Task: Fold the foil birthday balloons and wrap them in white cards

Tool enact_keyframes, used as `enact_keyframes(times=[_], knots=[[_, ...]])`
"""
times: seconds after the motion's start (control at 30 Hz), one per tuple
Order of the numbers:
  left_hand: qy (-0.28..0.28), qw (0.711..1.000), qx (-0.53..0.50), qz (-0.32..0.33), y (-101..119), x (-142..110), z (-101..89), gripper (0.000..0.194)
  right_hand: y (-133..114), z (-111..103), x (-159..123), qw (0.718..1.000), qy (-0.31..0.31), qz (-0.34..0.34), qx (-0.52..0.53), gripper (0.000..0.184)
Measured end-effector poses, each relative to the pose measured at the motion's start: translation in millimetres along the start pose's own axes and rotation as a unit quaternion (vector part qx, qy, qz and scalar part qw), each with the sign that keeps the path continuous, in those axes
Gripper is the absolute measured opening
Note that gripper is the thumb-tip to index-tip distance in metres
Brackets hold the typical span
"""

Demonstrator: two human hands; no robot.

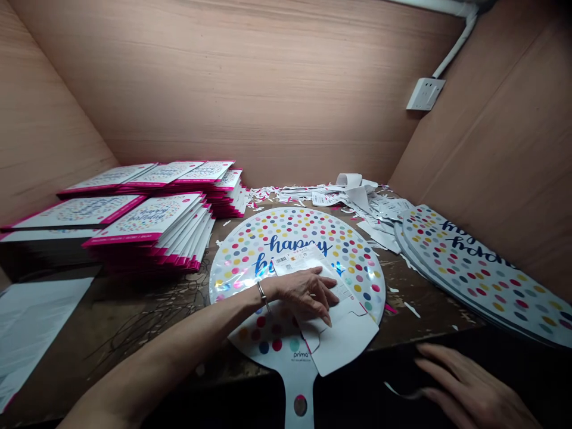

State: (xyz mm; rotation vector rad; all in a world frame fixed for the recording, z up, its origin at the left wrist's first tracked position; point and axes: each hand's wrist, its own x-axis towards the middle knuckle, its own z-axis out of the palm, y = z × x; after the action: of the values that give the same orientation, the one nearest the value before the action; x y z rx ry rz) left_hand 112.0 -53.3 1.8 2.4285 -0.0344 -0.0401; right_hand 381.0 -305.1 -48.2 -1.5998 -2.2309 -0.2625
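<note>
My left hand (304, 292) lies palm down with slightly spread fingers on a white barcode label sheet (300, 263), with a silver bracelet (262, 295) on its wrist. The sheet rests on a round foil balloon (290, 238) printed with coloured dots and blue "happy" lettering. A white paper cut-out (346, 339) lies across the balloon's lower edge, partly under my fingers. The balloon's flat tail (300, 393) runs toward me. My right hand (473, 387) lies apart at the lower right, fingers spread, holding nothing, with a thin white paper scrap (399, 391) near its fingertips.
Stacks of pink-edged balloon packets (152, 220) stand on the left of the worn wooden table (415, 298). More dotted foil balloons (478, 274) overlap on the right. Paper scraps and label backing (348, 196) lie at the back against the wooden walls, below a wall socket (425, 94).
</note>
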Motion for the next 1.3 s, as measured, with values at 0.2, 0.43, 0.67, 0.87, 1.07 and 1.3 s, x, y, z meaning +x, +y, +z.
enact_keyframes(times=[0.2, 0.43, 0.67, 0.87, 1.07, 1.3], knots=[[0.1, 0.965, 0.229, -0.072, 53, -24, 39.3, 0.058, -31, 26, 89, 0.987, -0.089, -0.128, 0.032, 0.04], [0.146, 0.94, 0.261, -0.164, 80, -44, 92.8, 0.048, -42, 40, 81, 0.984, -0.011, -0.149, 0.094, 0.029], [0.227, 0.943, 0.16, -0.185, 76, -42, 86.7, 0.029, -47, 39, 103, 0.986, -0.028, -0.023, 0.163, 0.027], [0.303, 0.892, 0.198, -0.273, 66, -31, 97.2, 0.024, -49, 59, 118, 0.984, -0.06, 0.109, 0.127, 0.009], [0.238, 0.914, 0.243, -0.222, 66, -38, 105.8, 0.042, -63, 62, 118, 0.998, 0.01, 0.055, 0.029, 0.018], [0.158, 0.917, 0.3, -0.21, 84, -43, 112.3, 0.089, -60, 63, 105, 0.994, 0.047, 0.035, 0.089, 0.026]])
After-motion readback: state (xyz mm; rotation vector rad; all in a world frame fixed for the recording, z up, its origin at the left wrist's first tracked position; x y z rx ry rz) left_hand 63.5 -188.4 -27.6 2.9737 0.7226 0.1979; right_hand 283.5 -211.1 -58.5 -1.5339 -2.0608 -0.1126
